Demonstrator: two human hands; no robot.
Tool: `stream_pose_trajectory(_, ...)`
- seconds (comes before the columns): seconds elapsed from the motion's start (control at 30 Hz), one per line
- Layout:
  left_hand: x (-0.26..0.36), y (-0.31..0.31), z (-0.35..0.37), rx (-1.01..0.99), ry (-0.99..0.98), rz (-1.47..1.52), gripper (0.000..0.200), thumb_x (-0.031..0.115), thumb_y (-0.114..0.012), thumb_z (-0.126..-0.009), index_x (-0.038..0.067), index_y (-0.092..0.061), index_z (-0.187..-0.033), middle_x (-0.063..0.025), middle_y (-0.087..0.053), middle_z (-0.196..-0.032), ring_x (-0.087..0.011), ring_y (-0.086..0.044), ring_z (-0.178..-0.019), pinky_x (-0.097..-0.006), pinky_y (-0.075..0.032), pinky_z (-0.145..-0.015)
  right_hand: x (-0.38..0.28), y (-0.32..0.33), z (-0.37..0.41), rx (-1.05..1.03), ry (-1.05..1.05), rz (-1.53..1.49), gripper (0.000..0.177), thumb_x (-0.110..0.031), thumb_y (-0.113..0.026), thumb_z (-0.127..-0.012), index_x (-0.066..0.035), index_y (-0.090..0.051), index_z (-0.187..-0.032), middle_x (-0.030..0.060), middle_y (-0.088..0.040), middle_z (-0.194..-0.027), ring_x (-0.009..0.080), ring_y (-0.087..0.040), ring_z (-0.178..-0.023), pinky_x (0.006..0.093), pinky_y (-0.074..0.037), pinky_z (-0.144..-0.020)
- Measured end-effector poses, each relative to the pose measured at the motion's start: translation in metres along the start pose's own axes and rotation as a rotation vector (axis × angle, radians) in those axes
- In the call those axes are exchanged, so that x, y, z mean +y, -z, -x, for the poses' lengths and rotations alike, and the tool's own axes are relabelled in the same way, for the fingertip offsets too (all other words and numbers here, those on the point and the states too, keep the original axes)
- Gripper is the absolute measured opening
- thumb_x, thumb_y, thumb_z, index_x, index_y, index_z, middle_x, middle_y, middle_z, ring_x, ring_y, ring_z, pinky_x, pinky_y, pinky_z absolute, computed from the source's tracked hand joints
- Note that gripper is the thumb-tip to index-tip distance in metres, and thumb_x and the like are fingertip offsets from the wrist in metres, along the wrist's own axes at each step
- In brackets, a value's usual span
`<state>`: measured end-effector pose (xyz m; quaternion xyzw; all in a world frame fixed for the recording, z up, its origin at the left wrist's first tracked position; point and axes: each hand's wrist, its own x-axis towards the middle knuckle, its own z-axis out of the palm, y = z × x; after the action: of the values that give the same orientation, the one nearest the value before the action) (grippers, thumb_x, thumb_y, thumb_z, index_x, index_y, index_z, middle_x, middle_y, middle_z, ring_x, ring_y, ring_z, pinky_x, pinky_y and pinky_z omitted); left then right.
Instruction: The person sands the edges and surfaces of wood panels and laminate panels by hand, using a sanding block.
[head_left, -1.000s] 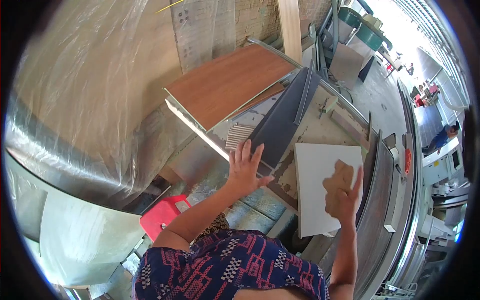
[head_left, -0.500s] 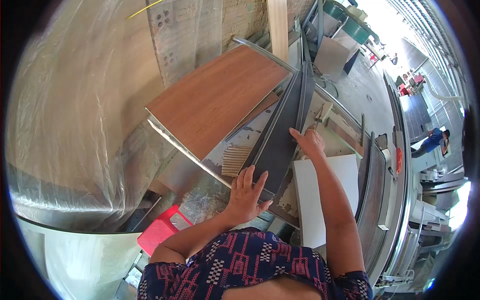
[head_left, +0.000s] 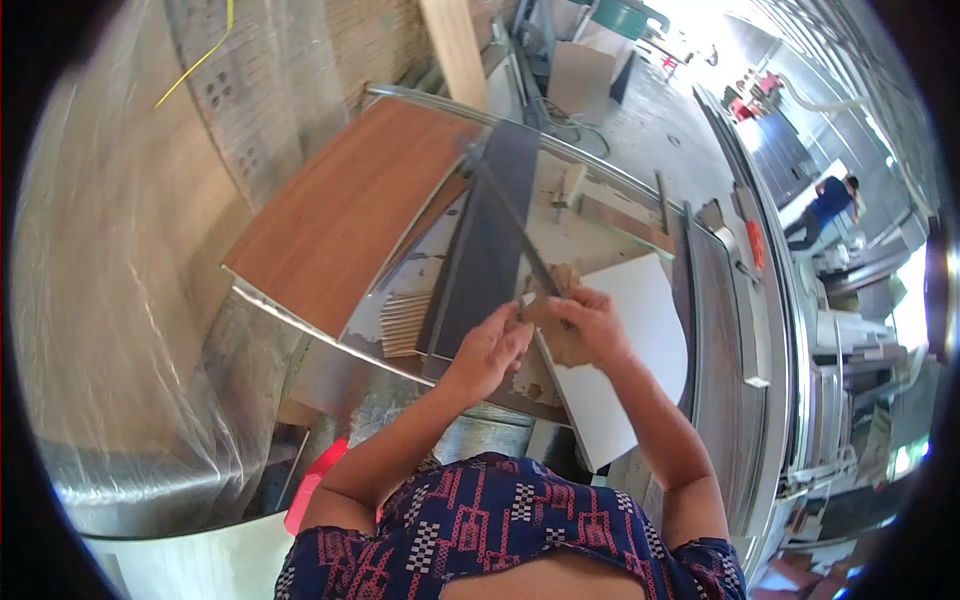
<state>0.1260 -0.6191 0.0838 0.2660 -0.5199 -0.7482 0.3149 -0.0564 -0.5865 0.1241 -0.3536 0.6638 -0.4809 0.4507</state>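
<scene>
My right hand [head_left: 592, 322] is closed around the lower end of a long, narrow dark strip [head_left: 522, 238]. The strip slants up and to the left over a wide dark grey board [head_left: 487, 245]. A ragged brown sheet [head_left: 568, 345], paper or cloth, hangs below the fingers of the right hand. My left hand [head_left: 495, 345] is closed beside the sheet's left edge; what its fingertips hold is hidden. To the right, partly under my right forearm, lies a white panel [head_left: 625, 375].
A reddish-brown wood panel [head_left: 350, 215] lies on the left of the worktable. Thin sticks [head_left: 402, 325] are bunched near it. Plastic-wrapped sheets [head_left: 130, 300] stand at the left. A red stool [head_left: 318, 480] is low left. Another person [head_left: 828, 208] works at the far right.
Both hands have left the dark board. The narrow strip is now lifted in my right hand, with the brown sheet at the fingers. My left hand has closed and moved right. The view has shifted.
</scene>
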Motion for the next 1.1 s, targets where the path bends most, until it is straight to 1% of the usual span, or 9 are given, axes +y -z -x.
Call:
stream_pose_trajectory(0.07,-0.006,-0.019,-0.014,0.043,0.087,0.133,0.041,0.034,-0.055,-0.089,0.005,-0.050,-0.118,-0.0022,-0.055,-0.096,-0.0099,-0.054,-0.079,-0.0230,-0.047,-0.066,0.027,0.011,0.026,-0.034,0.340,0.301,0.018,-0.016,-0.067,-0.076,0.001,-0.064,-0.082,0.0058,-0.057,-0.066,0.0107,-0.053,-0.062,0.0267,-0.043,-0.053)
stream_pose_trajectory(0.13,-0.004,-0.042,-0.018,0.075,0.096,0.212,0.031,0.029,-0.057,-0.088,0.006,-0.055,-0.110,0.0012,-0.057,-0.086,-0.0061,-0.052,-0.072,-0.0201,-0.044,-0.061,0.034,0.015,0.054,0.018,0.395,0.423,0.019,-0.017,-0.068,-0.076,0.001,-0.063,-0.080,0.0048,-0.056,-0.068,0.0099,-0.053,-0.065,0.0266,-0.042,-0.054)
stream_pose_trajectory(0.3,-0.036,-0.076,-0.019,0.101,-0.081,0.151,0.015,0.021,-0.054,-0.090,0.009,-0.055,-0.099,0.0003,-0.058,-0.078,-0.0079,-0.055,-0.065,-0.0217,-0.045,-0.052,0.034,0.032,0.123,0.122,0.166,0.261,0.014,-0.012,-0.066,-0.074,-0.001,-0.061,-0.081,0.0064,-0.058,-0.077,0.0128,-0.056,-0.072,0.0272,-0.044,-0.057)
stream_pose_trajectory(0.43,-0.008,-0.093,0.002,-0.070,0.224,0.150,0.028,0.017,-0.050,-0.090,0.007,-0.050,-0.116,-0.0053,-0.056,-0.066,-0.0135,-0.055,-0.049,-0.0249,-0.044,-0.045,0.059,0.076,0.155,0.397,0.236,0.295,0.026,0.001,-0.058,-0.075,-0.003,-0.059,-0.101,0.0115,-0.059,-0.096,0.0205,-0.061,-0.079,0.0310,-0.048,-0.070)
stream_pose_trajectory(0.47,-0.009,-0.098,0.008,-0.144,0.217,0.098,0.030,0.017,-0.050,-0.090,0.007,-0.049,-0.119,-0.0046,-0.055,-0.064,-0.0130,-0.054,-0.048,-0.0246,-0.043,-0.044,0.063,0.091,0.157,0.460,0.596,0.527,0.040,0.005,-0.054,-0.075,-0.006,-0.055,-0.113,0.0145,-0.058,-0.102,0.0259,-0.061,-0.084,0.0358,-0.048,-0.073)
stream_pose_trajectory(0.53,-0.016,-0.110,0.019,-0.296,0.202,-0.004,0.033,0.017,-0.050,-0.091,0.008,-0.047,-0.123,-0.0033,-0.052,-0.062,-0.0121,-0.052,-0.046,-0.0241,-0.042,-0.042,0.033,0.091,0.187,0.581,0.562,0.672,0.044,0.006,-0.050,-0.075,-0.005,-0.053,-0.118,0.0158,-0.059,-0.099,0.0313,-0.060,-0.080,0.0366,-0.049,-0.073)
stream_pose_trajectory(0.77,-0.042,-0.167,0.065,-0.624,0.388,-0.151,0.038,0.005,-0.054,-0.084,0.003,-0.044,-0.122,0.0001,-0.049,-0.061,-0.0085,-0.047,-0.045,-0.0222,-0.039,-0.041,0.065,0.104,0.236,0.373,0.676,1.274,0.055,-0.009,-0.058,-0.066,-0.013,-0.052,-0.121,0.0016,-0.046,-0.100,0.0196,-0.045,-0.071,0.0312,-0.043,-0.063)
stream_pose_trajectory(1.03,-0.016,-0.202,0.096,-0.958,0.589,-0.193,0.051,0.004,-0.050,-0.085,0.004,-0.039,-0.134,0.0017,-0.047,-0.062,-0.0055,-0.045,-0.046,-0.0188,-0.038,-0.044,0.111,0.270,0.287,1.038,0.386,1.570,0.055,0.001,-0.058,-0.066,-0.019,-0.058,-0.117,0.0075,-0.051,-0.117,0.0281,-0.054,-0.097,0.0372,-0.051,-0.073)
stream_pose_trajectory(1.1,-0.016,-0.200,0.101,-1.022,0.644,-0.170,0.052,0.004,-0.050,-0.085,0.005,-0.037,-0.136,0.0027,-0.047,-0.061,-0.0044,-0.046,-0.047,-0.0175,-0.038,-0.045,0.120,0.326,0.318,1.224,0.201,1.292,0.042,0.001,-0.053,-0.071,-0.017,-0.062,-0.108,0.0093,-0.056,-0.106,0.0291,-0.056,-0.095,0.0390,-0.049,-0.077)
